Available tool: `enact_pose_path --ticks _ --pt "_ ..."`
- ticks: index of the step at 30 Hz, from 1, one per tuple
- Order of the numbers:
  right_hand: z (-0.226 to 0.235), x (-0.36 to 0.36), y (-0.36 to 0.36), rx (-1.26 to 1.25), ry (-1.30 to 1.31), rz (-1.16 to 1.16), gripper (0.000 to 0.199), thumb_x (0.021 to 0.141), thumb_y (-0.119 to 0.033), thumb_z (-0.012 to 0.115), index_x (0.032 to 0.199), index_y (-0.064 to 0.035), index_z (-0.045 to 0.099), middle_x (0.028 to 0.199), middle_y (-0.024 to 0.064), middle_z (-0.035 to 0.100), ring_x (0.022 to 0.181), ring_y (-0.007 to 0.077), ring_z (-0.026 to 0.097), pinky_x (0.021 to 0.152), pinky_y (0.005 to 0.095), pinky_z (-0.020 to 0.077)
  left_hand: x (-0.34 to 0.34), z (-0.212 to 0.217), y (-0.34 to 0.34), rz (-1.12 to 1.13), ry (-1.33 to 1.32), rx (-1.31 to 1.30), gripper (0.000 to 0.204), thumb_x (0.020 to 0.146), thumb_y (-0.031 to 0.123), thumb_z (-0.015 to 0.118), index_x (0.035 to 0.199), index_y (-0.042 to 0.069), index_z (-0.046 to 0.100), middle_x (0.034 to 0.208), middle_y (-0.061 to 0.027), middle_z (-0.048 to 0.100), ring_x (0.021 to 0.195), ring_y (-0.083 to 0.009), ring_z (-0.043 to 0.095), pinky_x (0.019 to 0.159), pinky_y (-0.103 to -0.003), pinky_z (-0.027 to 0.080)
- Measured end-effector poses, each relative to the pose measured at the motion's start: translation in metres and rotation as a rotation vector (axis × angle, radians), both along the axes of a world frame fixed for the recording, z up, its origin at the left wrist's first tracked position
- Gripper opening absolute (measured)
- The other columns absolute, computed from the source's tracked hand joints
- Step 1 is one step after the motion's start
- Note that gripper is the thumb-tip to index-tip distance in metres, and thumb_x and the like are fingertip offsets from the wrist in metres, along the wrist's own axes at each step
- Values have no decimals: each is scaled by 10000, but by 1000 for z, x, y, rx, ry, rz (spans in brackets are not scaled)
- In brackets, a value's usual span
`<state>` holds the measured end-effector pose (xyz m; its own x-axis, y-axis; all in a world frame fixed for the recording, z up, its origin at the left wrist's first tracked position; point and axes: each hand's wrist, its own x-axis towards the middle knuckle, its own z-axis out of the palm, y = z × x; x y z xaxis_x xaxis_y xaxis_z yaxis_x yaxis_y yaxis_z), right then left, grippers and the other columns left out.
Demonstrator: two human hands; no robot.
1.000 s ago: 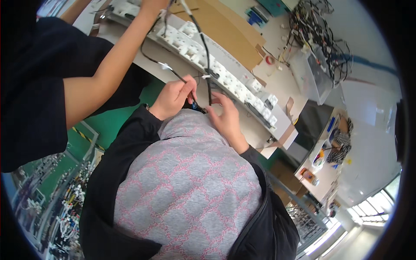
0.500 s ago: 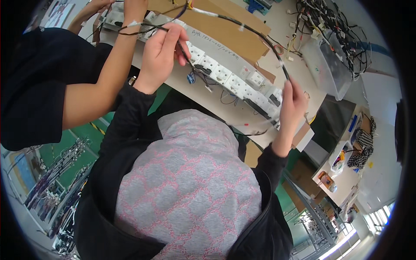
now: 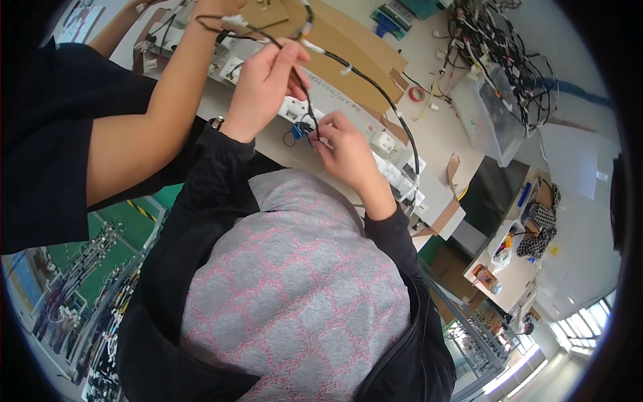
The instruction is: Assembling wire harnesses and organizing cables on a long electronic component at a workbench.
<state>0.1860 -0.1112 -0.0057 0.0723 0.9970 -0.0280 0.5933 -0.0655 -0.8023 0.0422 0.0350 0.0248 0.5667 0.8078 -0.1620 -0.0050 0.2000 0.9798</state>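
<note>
My left hand (image 3: 261, 90) is closed on a black wire harness (image 3: 305, 92), pinching it between thumb and fingers. Just below and to the right, my right hand (image 3: 351, 154) pinches the harness's lower end. A small blue connector (image 3: 297, 131) on a thin wire hangs beside my right fingertips. From the top, a thicker black branch with white wraps (image 3: 378, 87) arcs rightward and down past my right hand. Beneath both hands runs a long row of white socket-like blocks (image 3: 384, 142) on the table, partly hidden by them.
A co-worker's bare arm (image 3: 181, 100) reaches over the table close to my left. Brown cardboard (image 3: 355, 43) lies at the back. Farther right are a red tape roll (image 3: 416, 94) and a clear plastic bin (image 3: 479, 124) with tangled wire harnesses (image 3: 495, 40).
My right hand has let go of the thick black branch at the right and moved left to the harness end below my left hand. My left hand keeps its grip.
</note>
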Motion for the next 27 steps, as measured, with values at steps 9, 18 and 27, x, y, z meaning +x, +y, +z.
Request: enact_pose_path --ticks 9,18,27 --pt "13 16 34 16 312 -50 264 797 91 657 1008 -32 754 995 71 623 823 139 627 703 269 521 -40 -19 -47 -173 322 726 487 818 89 754 1260 48 553 1008 -52 606 812 -89 586 671 -240 494" --pt "-9 -40 74 104 484 -65 297 810 80 662 1047 -70 761 1190 108 608 929 149 637 770 257 531 -48 -64 -58 300 -106 -86 293 840 -50 681 1115 -8 586 960 -81 639 815 -134 685 649 -251 554" --pt "-19 -55 92 111 700 -341 152 826 53 722 948 31 634 1178 142 645 991 164 644 855 289 549 -77 -75 -29 485 366 1009 325 677 -51 810 972 37 705 936 -91 631 754 -225 661 619 -302 549"
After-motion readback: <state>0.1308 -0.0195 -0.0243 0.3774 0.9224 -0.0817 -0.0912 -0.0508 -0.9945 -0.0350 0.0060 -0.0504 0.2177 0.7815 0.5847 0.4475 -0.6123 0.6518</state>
